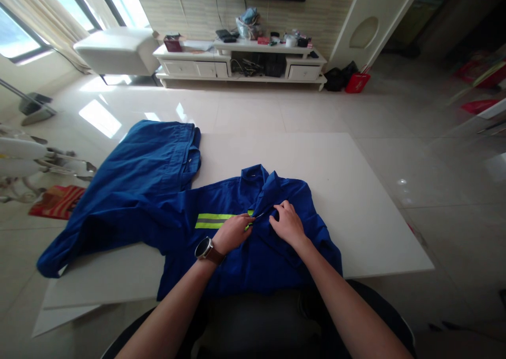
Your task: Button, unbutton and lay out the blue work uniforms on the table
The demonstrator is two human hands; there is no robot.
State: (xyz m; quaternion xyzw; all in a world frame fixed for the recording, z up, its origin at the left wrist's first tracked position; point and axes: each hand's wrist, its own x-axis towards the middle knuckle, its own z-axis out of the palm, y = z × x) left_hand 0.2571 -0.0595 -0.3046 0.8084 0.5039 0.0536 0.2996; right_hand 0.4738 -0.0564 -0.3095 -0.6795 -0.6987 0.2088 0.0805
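Note:
A blue work jacket with a yellow-green and grey reflective stripe lies front up on the white table, collar away from me and one sleeve stretched to the left. My left hand, with a watch on its wrist, is closed on the front edge of the jacket beside the stripe's end. My right hand is on the other front panel below the collar, its curled fingers gripping the fabric; the fingertips are partly hidden in the folds. The front panel between both hands is turned up slightly.
Folded blue trousers lie at the table's left, overlapped by the sleeve. The white table extends to the right. Beyond the floor stand a white TV cabinet with clutter and a white bench. A red striped bag is at left.

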